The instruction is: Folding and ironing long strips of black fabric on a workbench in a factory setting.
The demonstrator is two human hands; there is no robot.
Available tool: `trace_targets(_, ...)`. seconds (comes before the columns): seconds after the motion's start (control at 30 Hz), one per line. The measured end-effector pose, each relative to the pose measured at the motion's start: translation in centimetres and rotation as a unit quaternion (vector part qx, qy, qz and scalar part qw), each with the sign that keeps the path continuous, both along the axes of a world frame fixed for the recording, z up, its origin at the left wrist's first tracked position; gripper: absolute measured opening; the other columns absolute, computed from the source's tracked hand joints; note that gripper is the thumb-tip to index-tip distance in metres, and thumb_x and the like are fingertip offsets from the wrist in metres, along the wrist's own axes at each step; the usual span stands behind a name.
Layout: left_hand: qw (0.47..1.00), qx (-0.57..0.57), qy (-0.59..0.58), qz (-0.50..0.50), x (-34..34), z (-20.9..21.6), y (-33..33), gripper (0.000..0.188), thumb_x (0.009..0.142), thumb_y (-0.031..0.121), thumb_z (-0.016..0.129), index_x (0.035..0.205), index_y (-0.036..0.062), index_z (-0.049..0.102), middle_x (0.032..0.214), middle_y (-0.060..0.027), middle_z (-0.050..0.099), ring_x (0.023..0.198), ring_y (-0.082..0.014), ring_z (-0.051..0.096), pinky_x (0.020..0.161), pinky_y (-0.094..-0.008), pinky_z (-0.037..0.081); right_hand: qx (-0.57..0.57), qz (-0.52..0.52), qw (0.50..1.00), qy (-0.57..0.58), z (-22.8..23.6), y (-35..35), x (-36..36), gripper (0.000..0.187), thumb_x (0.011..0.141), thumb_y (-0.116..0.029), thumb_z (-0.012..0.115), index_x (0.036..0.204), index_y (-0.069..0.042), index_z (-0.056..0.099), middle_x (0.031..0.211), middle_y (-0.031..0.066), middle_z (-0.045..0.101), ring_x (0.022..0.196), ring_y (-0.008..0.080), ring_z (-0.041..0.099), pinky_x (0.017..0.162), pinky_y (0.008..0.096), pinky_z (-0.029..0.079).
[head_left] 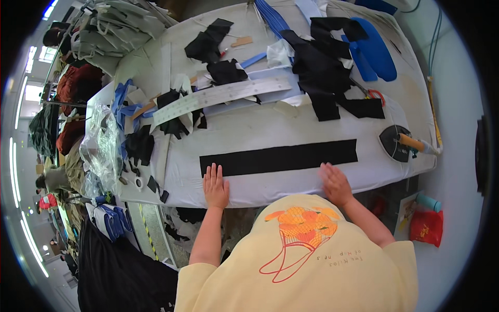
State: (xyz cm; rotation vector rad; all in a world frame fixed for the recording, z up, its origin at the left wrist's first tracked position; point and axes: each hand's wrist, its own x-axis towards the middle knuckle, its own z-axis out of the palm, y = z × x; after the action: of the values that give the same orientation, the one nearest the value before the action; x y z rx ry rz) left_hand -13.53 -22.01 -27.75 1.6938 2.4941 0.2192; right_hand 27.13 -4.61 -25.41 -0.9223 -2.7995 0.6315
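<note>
A long black fabric strip (280,157) lies flat across the white cloth-covered table (249,196) in front of me. My left hand (215,188) rests flat at its left end, fingers stretched out, fingertips over the lower edge. Near the strip's right part, my right hand (337,184) is at the lower edge, fingers extended and slightly blurred. Whether those fingertips touch the cloth I cannot tell. Neither hand holds anything. To the right of the strip sits a dark iron (395,144) with a wooden handle (410,141).
Beyond the strip lie a long white ruler (223,99), black fabric pieces (322,67) and red-handled scissors (375,95). A blue oval board (375,49) is at the far right. Clear plastic wrap (104,151) covers the left edge. A cord and hose (431,104) run along the right wall.
</note>
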Motion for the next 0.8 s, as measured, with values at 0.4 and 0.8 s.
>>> trace_targets(0.4,0.936,0.35,-0.02,0.015,-8.7,7.7,20.1,0.033,0.084,0.012,0.064,0.115,0.0071,0.059,0.124,-0.0119,0.057,0.116,-0.0318,0.052,0.1,-0.0415,0.037,-0.074,0.216,0.973,0.047,-4.6,1.8,-8.3,0.03,0.081,-0.022,0.058,0.11,-0.017,0.058,0.083,0.0044,0.059,0.069,0.0235,0.061,0.052,0.0367,0.049)
trace_targets(0.8,0.938,0.264,-0.183,0.128,-23.6,-1.5,47.1,0.032,0.072,0.025,0.075,0.097,0.0068,0.071,0.088,-0.0097,0.07,0.083,-0.0257,0.067,0.076,-0.0373,0.052,-0.064,0.229,0.971,0.037,-6.7,1.6,-8.4,0.028,0.084,-0.022,0.052,0.111,-0.026,0.057,0.074,-0.0017,0.05,0.058,0.0157,0.058,0.043,0.0299,0.047)
